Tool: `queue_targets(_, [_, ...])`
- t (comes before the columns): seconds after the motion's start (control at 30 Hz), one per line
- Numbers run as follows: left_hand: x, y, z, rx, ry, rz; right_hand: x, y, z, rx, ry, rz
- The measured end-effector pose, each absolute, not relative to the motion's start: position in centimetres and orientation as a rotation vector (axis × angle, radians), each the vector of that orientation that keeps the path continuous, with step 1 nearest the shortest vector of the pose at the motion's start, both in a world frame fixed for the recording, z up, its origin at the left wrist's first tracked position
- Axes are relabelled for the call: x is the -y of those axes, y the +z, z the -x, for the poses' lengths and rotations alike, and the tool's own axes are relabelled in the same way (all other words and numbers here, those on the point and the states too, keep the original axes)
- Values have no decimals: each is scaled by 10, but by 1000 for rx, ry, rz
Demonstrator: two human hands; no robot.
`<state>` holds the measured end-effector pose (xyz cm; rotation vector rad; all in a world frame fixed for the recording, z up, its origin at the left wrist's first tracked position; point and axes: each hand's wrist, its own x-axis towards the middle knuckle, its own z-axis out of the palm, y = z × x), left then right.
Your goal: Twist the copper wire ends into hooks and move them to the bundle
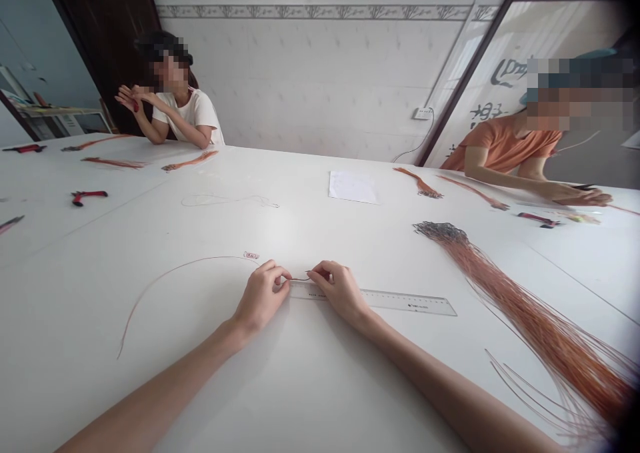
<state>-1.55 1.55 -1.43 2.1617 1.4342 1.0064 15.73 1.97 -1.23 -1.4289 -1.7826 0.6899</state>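
Observation:
A thin reddish-brown cord [165,272] curves over the table from the left and runs into my left hand [264,288], whose thumb and fingers pinch it. A short dark stretch of the same cord spans the gap to my right hand [341,286], which pinches the end. Just beneath both hands lies a clear ruler [400,300], its left end partly hidden by my fingers. Close above my left hand rests a small tag with red print [251,256].
On the right lies a large bundle of brown cords [520,306] with dark ends. Two people sit across the white table [310,386]. Red-handled pliers [89,196], a white paper sheet [353,187], a loose thin cord [225,202] and several small cord bundles are spread around.

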Motion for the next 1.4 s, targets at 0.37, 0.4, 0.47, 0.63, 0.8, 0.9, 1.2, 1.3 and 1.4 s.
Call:
queue_targets(0.37, [-9, -12, 17, -1373, 1103, -2323, -15, -7, -160, 1636, 860, 1288])
queue_targets(0.4, [-9, -11, 17, -1361, 1093, -2325, -16, -6, -161, 1625, 872, 1281])
queue_targets(0.47, [-8, -10, 17, -1333, 1078, -2328, -16, -6, -162, 1612, 887, 1274])
queue_targets(0.63, [-4, -5, 16, -1287, 1100, -2308, -14, -6, -162, 1626, 793, 1258])
queue_targets(0.8, [0, 0, 15, -1281, 1129, -2165, -6, -9, -160, 1712, 464, 1087])
queue_targets(0.9, [3, 4, 15, -1236, 1137, -2069, -2, -9, -159, 1839, 337, 970])
queue_targets(1.2, [11, 4, 14, -1154, 1253, -2007, 2, -11, -160, 1865, 250, 752])
queue_targets(1.3, [12, 3, 13, -1141, 1300, -2044, 4, -11, -160, 1891, 174, 694])
queue_targets(1.4, [13, 2, 14, -1117, 1341, -2095, 4, -11, -160, 1908, 117, 683])
